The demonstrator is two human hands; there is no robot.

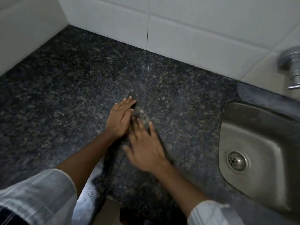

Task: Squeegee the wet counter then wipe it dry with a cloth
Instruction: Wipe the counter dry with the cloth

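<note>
A dark grey cloth [142, 117] lies on the dark speckled granite counter [65, 98], hard to tell apart from the stone. It runs from under my fingers back toward the counter's front edge, where a dark part of the cloth [105, 169] shows. My left hand [120, 118] lies flat on its left side, fingers together and pointing away. My right hand [146, 146] rests on it just to the right, fingers spread and blurred by motion. No squeegee is in view.
A steel sink [253, 143] with a round drain [236, 160] is set into the counter at the right. A chrome tap [290, 65] juts from the white tiled wall [186, 30]. White walls close the back and left corner.
</note>
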